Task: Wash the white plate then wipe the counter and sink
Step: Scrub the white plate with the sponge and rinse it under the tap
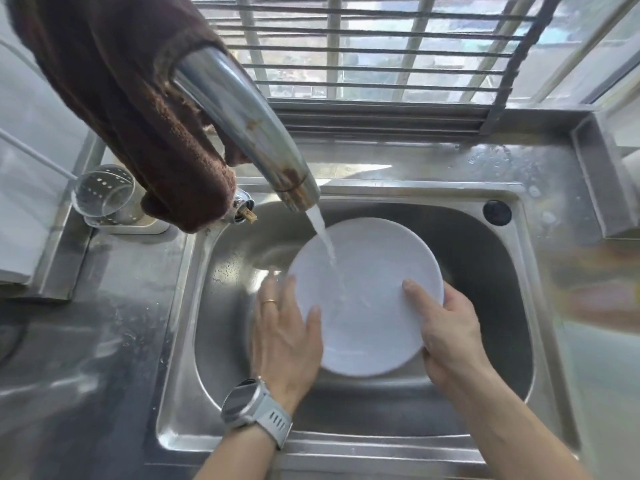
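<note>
A round white plate is held tilted over the steel sink. Water runs from the steel tap onto the plate's middle. My left hand, with a ring and a grey watch on the wrist, grips the plate's left rim, thumb on its face. My right hand holds the right rim, thumb lying across the plate's face. A brown cloth hangs over the tap. The steel counter lies to the left of the sink, wet in places.
A perforated steel cup holder stands at the counter's back left. A barred window rises behind the sink. The sink's overflow cap sits at its back right. A raised steel ledge borders the right side.
</note>
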A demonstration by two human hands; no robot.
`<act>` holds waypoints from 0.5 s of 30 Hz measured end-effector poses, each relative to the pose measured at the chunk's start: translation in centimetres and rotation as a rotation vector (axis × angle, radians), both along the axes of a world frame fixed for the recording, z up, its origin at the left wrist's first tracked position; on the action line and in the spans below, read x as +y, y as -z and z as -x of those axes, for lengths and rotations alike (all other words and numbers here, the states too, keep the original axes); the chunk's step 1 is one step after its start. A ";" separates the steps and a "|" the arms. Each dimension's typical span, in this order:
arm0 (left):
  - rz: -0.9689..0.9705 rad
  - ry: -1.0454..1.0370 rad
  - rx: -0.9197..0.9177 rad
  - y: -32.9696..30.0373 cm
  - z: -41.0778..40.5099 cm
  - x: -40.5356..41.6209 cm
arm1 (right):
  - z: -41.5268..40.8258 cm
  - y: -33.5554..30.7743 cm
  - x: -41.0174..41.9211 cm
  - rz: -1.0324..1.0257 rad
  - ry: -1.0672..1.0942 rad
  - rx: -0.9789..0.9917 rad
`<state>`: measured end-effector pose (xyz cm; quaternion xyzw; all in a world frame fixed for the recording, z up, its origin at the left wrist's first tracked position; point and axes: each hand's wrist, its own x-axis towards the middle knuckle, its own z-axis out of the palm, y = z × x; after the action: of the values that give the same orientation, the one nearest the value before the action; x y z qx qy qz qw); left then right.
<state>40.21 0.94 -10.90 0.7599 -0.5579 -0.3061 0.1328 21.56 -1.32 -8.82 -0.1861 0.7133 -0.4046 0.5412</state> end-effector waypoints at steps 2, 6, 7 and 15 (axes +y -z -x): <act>0.008 -0.171 0.133 0.6 -0.3 -0.2 | 0.4 0.0 0.1 -0.025 0.052 -0.024; -0.158 -0.615 0.821 1.0 0.2 -0.4 | 0.8 1.6 0.3 -0.085 -0.002 0.076; -0.148 -0.646 0.830 1.1 0.4 -0.4 | 0.9 2.0 0.4 -0.079 -0.080 0.174; 0.021 -0.600 0.710 1.3 1.1 -0.7 | -4.2 2.7 4.7 0.205 -1.023 1.119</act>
<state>39.09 0.22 -12.15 0.7345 -0.2363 -0.4898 0.4059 25.78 3.35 -11.52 -0.7197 0.6649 -0.0132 0.1994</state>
